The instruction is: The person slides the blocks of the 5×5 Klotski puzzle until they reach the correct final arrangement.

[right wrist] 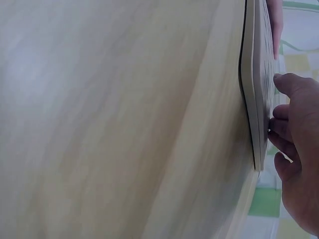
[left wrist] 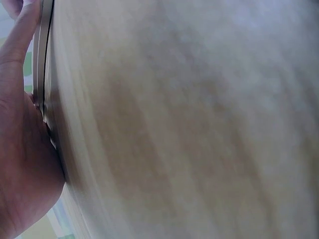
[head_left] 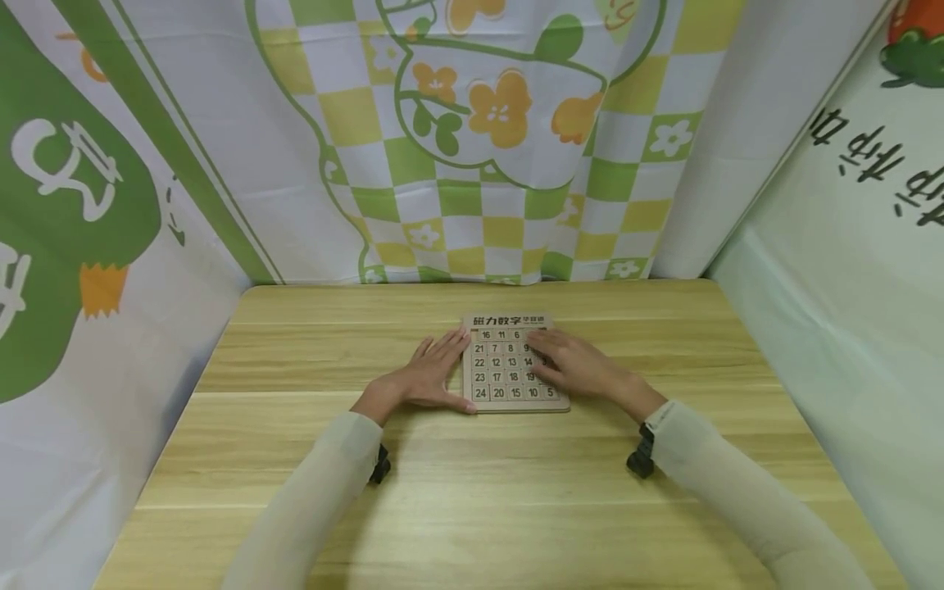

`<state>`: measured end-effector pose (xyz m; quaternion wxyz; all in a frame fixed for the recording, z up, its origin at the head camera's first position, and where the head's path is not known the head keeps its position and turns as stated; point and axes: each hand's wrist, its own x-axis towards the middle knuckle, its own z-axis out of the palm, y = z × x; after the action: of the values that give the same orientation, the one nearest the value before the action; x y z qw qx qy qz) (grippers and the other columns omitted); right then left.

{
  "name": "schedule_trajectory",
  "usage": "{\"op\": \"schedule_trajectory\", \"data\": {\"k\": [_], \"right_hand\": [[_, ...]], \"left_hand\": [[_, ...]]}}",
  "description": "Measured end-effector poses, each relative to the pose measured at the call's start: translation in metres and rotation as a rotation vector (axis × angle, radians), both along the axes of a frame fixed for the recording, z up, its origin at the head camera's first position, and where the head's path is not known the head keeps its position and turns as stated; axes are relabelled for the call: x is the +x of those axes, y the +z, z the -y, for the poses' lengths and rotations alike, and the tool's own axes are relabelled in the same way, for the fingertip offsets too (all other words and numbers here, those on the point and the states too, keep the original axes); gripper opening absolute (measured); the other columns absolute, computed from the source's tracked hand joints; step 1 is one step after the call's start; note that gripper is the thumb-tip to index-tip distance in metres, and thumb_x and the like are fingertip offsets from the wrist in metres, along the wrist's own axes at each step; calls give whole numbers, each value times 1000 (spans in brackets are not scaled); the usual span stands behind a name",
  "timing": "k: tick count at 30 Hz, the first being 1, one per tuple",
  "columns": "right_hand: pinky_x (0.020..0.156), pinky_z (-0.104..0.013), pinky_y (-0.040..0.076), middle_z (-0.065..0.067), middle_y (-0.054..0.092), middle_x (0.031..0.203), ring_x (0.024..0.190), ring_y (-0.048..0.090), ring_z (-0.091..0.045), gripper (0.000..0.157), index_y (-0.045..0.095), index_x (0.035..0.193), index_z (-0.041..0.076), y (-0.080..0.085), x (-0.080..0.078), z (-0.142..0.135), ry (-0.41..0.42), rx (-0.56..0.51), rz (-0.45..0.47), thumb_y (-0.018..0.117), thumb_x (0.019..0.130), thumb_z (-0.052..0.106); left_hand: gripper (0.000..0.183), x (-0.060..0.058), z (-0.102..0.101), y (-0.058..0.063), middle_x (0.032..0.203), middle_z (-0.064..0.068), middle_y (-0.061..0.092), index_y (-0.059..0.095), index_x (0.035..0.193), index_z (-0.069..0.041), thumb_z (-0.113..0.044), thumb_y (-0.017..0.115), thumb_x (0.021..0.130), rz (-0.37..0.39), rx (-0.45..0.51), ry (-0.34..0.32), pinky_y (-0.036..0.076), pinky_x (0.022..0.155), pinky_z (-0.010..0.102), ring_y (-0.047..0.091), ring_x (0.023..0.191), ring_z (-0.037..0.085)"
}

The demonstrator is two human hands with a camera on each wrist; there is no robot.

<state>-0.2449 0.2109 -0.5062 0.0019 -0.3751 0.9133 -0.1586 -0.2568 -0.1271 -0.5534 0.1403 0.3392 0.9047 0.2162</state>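
Observation:
A wooden sliding number puzzle [head_left: 516, 406] lies flat on the table, with a dark printed heading above rows of numbered tiles [head_left: 512, 362]. Along its left side rests my left hand [head_left: 428, 373], fingers spread and straight near the upper left edge, thumb at the lower left corner. My right hand [head_left: 578, 360] reaches over the right side, its fingertips on the tiles and hiding part of the right-hand columns. In the right wrist view those fingers [right wrist: 284, 130] are lightly bent over the puzzle's face. The left wrist view shows the left palm [left wrist: 30, 164] beside the puzzle's edge.
The light wood-grain table [head_left: 487, 500] extends all around the puzzle. Behind it hangs a green and yellow checked cloth [head_left: 472, 205], and printed white panels [head_left: 848, 270] stand at both sides. A dark device [head_left: 640, 459] is strapped to the right wrist.

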Motion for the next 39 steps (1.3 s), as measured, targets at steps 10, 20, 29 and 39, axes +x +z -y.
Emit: {"op": "schedule_trajectory", "data": {"k": [10,20,29,39], "right_hand": [[124,-58,35,-27,53,154,146,47,-46,60,54,149,-8,-2,-1,18,-6,-6,8,66,106,33],[124,-59,33,-27,52,155,146,47,-47,60,53,150,-8,-1,-1,16,8,-23,6,65,106,32],[121,-60,39,-29,54,152,143,50,-47,57,56,147,-9,0,4,7,30,-58,-42,68,105,28],[121,-64,35,-26,50,158,145,46,-49,60,51,153,-4,8,21,-8,3,-47,-2,68,105,28]], "left_hand": [[139,0,0,1,178,0,-12,-3,172,-18,-88,69,76,28,-15,8,-11,131,53,-12,164,19],[140,2,-1,8,179,5,-11,-2,172,-15,-88,69,76,33,-12,7,-10,131,54,-10,165,24],[143,2,-1,4,179,6,-10,-1,172,-13,-95,63,73,12,5,-4,-9,131,56,-8,165,25],[144,-1,0,-1,178,4,-12,-3,172,-16,-95,64,72,11,6,-3,-10,130,56,-9,165,25]]}}
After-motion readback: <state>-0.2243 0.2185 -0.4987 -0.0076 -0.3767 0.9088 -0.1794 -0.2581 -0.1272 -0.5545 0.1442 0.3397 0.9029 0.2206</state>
